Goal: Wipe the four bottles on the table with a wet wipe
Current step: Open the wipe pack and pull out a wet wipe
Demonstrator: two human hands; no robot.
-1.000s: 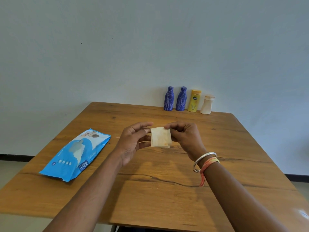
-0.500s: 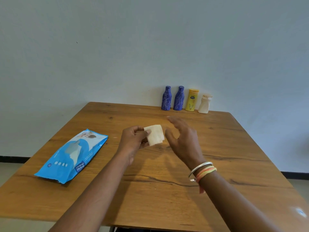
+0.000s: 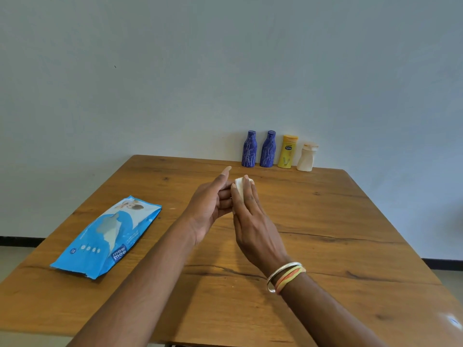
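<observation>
A folded white wet wipe (image 3: 239,186) is pressed between my two hands above the middle of the wooden table (image 3: 325,221). My left hand (image 3: 211,202) backs it with the forefinger stretched out. My right hand (image 3: 250,216) lies flat over it, so only the wipe's top edge shows. Along the table's far edge, against the wall, stands a row of bottles: two blue ones (image 3: 249,149) (image 3: 268,149), a yellow one (image 3: 287,152) and a cream one (image 3: 307,157). Both hands are well short of the bottles.
A blue pack of wet wipes (image 3: 107,236) lies flat on the table's left side. The pale wall rises right behind the bottles. Floor shows past the table's left and right edges.
One second ago both hands pinched the spread wipe. My right hand then let go and has now come back flat against the wipe, folding it smaller.
</observation>
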